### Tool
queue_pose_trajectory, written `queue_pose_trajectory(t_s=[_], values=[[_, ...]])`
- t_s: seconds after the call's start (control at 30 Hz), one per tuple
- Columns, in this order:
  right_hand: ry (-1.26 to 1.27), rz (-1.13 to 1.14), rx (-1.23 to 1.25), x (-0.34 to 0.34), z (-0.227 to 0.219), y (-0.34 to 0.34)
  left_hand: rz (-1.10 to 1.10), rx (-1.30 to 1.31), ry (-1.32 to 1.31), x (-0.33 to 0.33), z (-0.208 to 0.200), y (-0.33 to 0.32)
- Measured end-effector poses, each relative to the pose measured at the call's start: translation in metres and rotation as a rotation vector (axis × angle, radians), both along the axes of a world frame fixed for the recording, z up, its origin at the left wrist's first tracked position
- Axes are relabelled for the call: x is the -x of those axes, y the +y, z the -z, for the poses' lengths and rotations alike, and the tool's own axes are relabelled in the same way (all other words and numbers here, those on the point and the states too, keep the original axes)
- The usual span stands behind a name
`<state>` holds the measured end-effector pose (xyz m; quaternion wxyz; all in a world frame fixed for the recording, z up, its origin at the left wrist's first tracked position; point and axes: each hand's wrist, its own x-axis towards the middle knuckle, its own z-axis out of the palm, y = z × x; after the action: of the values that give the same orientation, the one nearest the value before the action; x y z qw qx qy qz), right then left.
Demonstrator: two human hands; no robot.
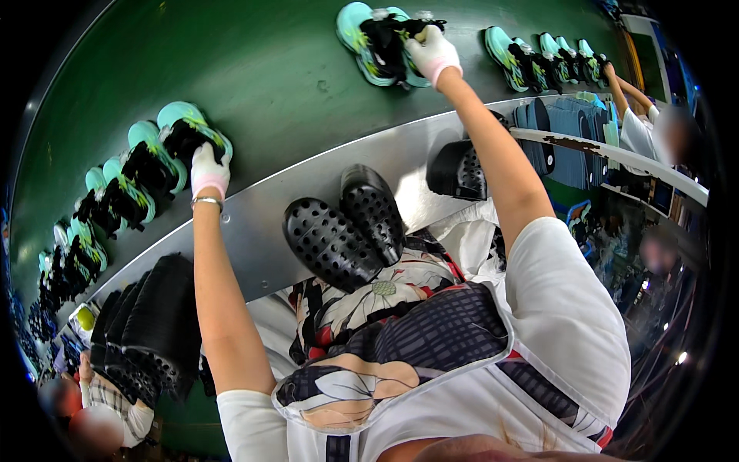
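Observation:
My left hand (208, 170), in a white and pink glove, grips the dark collar of a mint-green sneaker (185, 117). That shoe lies on a green belt surface, at the near end of a row of similar sneakers (142, 158). Farther right, my right hand (433, 54), gloved the same way, has its fingers closed at the black opening of another sneaker (396, 48). Beside it lies a matching mint shoe (356, 27) with black lining and yellow-green marks. My right fingertips are partly hidden by the shoe.
Two black perforated shoe-shaped forms (332, 240) rest on the metal ledge (262, 231) before me. More black forms (158, 323) stand lower left and another (458, 171) right. Sneakers (504, 55) continue along the belt (285, 85) near a co-worker's arm (618, 92). Grey-blue insoles (573, 131) hang at right.

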<state>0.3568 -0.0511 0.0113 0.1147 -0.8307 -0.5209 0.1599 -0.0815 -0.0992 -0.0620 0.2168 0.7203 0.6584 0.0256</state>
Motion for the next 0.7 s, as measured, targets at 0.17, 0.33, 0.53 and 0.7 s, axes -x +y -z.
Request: queue_pose_trajectory(t_s=[0.17,0.33,0.53,0.7], values=[[0.238,-0.215,-0.027,0.093,0.005,-0.019,-0.005,0.044,0.002,0.0,-0.004,0.003],[0.225,-0.498,-0.045,0.11,-0.03,-0.052,0.02,0.05,-0.006,0.0,-0.003,0.004],[-0.054,-0.281,0.032,-0.012,-0.096,-0.138,0.085,-0.09,-0.002,0.016,0.017,0.004],[-0.036,-0.128,0.139,-0.056,-0.127,-0.229,0.093,-0.069,0.013,0.018,0.019,0.009]])
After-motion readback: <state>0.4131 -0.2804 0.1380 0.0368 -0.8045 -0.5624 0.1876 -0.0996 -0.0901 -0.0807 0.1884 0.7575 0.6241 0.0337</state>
